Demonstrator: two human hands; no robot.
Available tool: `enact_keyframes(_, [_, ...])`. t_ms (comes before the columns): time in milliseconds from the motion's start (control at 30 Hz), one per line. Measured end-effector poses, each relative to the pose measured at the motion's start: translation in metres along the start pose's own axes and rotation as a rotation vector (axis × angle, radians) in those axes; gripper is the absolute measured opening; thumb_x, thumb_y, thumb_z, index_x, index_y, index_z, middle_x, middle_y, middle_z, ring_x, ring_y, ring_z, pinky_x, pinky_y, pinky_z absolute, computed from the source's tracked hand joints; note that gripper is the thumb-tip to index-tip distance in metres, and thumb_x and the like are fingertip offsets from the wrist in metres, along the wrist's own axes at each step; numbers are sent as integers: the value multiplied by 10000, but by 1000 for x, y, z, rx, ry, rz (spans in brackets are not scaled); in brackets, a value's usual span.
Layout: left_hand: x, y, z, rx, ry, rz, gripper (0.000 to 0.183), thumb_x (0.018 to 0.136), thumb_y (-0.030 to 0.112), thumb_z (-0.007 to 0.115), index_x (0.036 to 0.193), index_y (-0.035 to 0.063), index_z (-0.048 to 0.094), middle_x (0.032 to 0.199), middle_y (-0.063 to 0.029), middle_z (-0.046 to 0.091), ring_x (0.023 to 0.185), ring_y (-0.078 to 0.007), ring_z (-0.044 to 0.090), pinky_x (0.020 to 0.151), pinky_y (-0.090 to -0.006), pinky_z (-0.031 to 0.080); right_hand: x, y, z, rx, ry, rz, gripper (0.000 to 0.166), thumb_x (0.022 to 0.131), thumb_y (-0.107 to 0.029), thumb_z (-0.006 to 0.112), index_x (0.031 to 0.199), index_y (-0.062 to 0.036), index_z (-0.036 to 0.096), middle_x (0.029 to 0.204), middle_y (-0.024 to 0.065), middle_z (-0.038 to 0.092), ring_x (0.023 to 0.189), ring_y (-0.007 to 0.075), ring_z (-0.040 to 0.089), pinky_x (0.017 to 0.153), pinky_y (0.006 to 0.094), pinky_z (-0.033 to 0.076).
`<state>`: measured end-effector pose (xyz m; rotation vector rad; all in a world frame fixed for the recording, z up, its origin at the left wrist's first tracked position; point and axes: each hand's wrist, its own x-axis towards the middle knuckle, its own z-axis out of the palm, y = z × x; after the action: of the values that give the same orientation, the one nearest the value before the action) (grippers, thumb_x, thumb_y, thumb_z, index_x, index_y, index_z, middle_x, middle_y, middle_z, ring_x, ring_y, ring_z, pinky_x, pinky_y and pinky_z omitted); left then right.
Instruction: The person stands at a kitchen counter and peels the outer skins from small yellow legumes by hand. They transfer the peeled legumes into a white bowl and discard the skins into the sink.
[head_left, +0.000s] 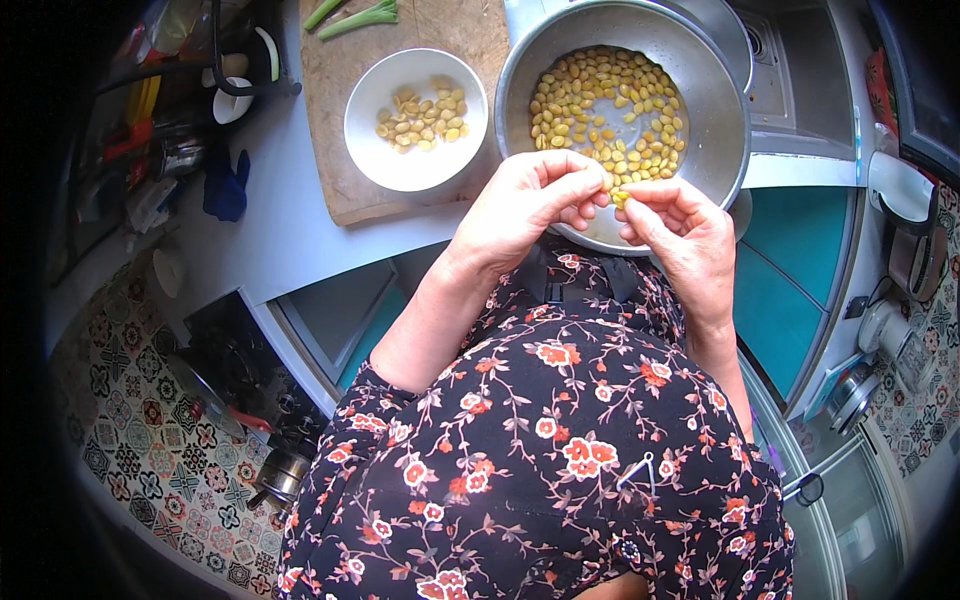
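Over the near rim of a steel basin (716, 135), both hands meet with their fingertips almost touching. My right hand (679, 221) pinches a yellow bean (621, 198) between thumb and forefinger. In my left hand (536, 195), thumb and forefinger close on a small pale piece, perhaps bean skin (606, 182). Many yellow beans (559, 129) lie in the basin's bottom, in what seems to be shallow water. To the left, a white bowl (364, 161) holds several pale, yellowish bean skins or beans (424, 120); which of these I cannot tell.
The bowl stands on a wooden cutting board (337, 187), with green stalks (360, 19) at its far edge. Behind the basin at right is a steel sink (795, 82). A dark blue cloth (226, 187) and a white cup (232, 101) are at the left.
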<state>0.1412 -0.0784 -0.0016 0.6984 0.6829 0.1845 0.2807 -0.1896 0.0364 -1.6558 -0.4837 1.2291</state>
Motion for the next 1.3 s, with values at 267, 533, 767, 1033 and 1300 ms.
enact_keyframes(267, [-1, 1, 1, -34, 0, 5, 207, 879, 192, 556, 935, 0, 608, 826, -44, 614, 687, -66, 555, 621, -185, 468, 1, -1, -1, -8, -10, 7, 181, 818, -53, 623, 972, 37, 592, 824, 75, 646, 709, 95, 616, 664, 201, 506])
enact_keyframes(533, [-2, 1, 2, 82, 71, 64, 175, 869, 185, 572, 899, 13, 593, 813, -47, 612, 668, -62, 549, 593, -175, 449, 2, -4, -2, 83, -51, 43, 204, 836, -75, 606, 1004, 32, 565, 864, 95, 638, 737, 110, 617, 675, 210, 509])
enact_keyframes(767, [-22, -14, -21, 182, 141, 139, 146, 893, 175, 540, 858, 33, 540, 758, -32, 582, 650, -65, 523, 587, -189, 429, 16, 2, 6, 68, -139, 67, 205, 832, -68, 606, 1006, 30, 561, 862, 91, 633, 781, 120, 615, 689, 221, 512])
enact_keyframes(1033, [-63, -35, -49, 515, 327, -17, 158, 888, 154, 549, 834, 7, 566, 724, -12, 606, 656, -54, 526, 625, -200, 443, 66, 12, 98, -143, -341, -362, 202, 791, -143, 622, 956, -27, 612, 774, 121, 657, 715, 176, 654, 652, 281, 516])
enact_keyframes(1300, [-67, -32, -42, 680, 411, 204, 76, 808, 38, 624, 869, -7, 634, 774, -24, 640, 704, -68, 575, 647, -201, 472, 105, 51, 11, -784, 106, -467, 116, 771, -140, 630, 880, -106, 647, 766, 68, 663, 703, 196, 651, 615, 298, 506])
